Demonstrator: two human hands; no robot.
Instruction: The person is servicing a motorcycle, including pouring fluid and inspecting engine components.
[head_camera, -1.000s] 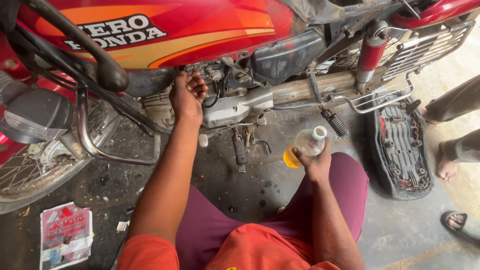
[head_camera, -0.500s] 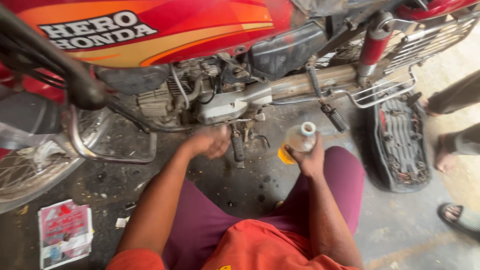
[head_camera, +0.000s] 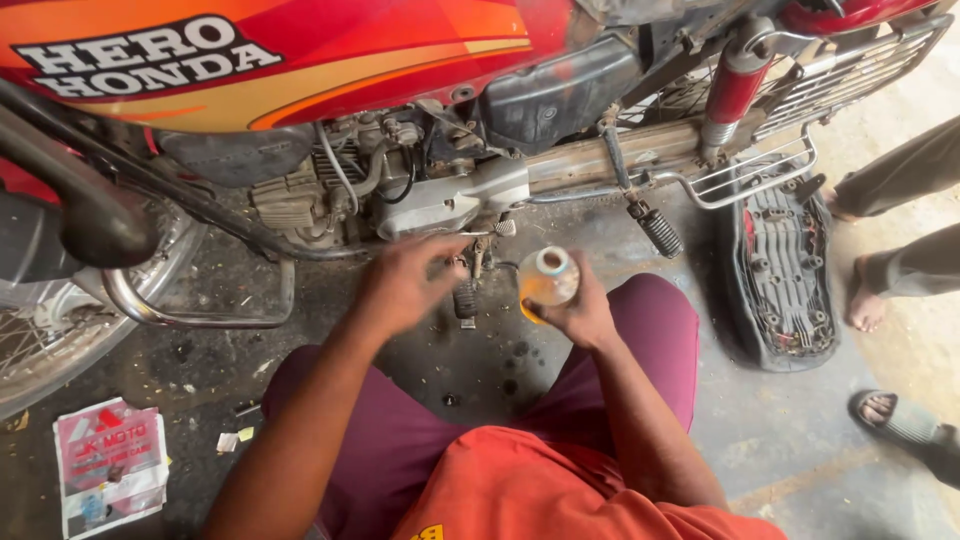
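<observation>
While the person crouches beside a red and orange motorcycle (head_camera: 300, 60), the right hand (head_camera: 575, 310) has its grip wrapped round a small clear bottle (head_camera: 547, 280) of amber liquid, held upright and open at the neck, just below the engine case (head_camera: 450, 200) and near the black rubber footpeg (head_camera: 657, 228). The left hand (head_camera: 405, 285) hovers beside it, blurred, fingers loosely curled and apart, holding nothing that shows; its fingertips lie just short of the bottle and close to the kick lever (head_camera: 467, 290) under the engine. Judging by this, the work in hand is at the handling of the bottle, between the engine and the hands, with the liquid not poured. A next move would seem to call for keeping the bottle level, since its mouth is uncovered, and for the free hand to find a steady hold before anything is tipped near the greasy floor (head_camera: 480, 370). A detached seat base (head_camera: 785, 270) lies upside down to the right, another person's bare feet (head_camera: 865, 300) stand beyond it, and a torn printed packet (head_camera: 108, 465) lies on the floor at the left, well apart from both hands.
</observation>
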